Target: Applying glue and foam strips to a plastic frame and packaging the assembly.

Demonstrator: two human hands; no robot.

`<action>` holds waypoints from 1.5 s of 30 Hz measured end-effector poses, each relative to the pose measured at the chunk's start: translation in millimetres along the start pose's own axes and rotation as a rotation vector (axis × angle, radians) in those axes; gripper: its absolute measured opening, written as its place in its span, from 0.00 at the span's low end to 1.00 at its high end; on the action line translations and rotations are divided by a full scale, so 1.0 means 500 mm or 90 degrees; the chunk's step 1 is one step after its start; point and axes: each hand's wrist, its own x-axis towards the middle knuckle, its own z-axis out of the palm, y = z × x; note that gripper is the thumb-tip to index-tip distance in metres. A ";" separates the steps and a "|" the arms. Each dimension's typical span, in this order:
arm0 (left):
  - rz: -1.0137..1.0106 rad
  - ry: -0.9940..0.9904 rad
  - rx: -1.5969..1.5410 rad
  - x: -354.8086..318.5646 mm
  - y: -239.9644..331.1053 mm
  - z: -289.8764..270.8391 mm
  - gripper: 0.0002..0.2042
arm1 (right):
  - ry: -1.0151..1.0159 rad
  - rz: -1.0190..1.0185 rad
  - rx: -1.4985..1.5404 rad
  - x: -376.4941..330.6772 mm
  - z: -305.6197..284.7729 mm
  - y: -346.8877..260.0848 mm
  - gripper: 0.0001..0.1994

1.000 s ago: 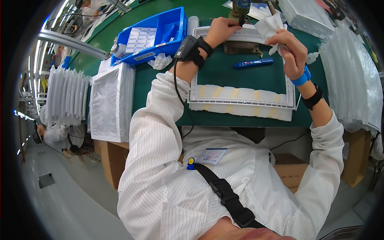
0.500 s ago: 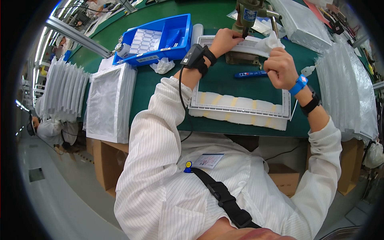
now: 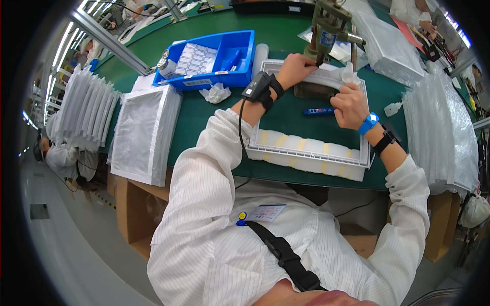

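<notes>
While our left hand point(image 3: 296, 67) pinches the white frame point(image 3: 311, 153) at its far edge, our right hand point(image 3: 349, 106) grips its right corner. A blue marker point(image 3: 319, 110) lies on the green table point(image 3: 204, 117) inside.

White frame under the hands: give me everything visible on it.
The white frame is a rectangular, plastic-looking border, open in the middle so the green table shows through. It lies flat. Its near side shows pale yellow patches. The left hand and right hand grip its far edge beneath a metal press tool. A blue pen lies inside it.
</notes>
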 end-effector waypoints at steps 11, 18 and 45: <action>0.025 0.004 -0.001 -0.003 0.006 0.010 0.12 | 0.077 -0.018 0.043 -0.001 -0.031 -0.014 0.04; 0.026 0.032 -0.007 0.008 -0.016 0.009 0.12 | 0.078 0.150 0.283 0.056 -0.176 -0.010 0.03; 0.065 -0.164 0.160 -0.017 -0.033 -0.123 0.11 | -0.092 0.607 0.059 -0.058 -0.171 0.130 0.22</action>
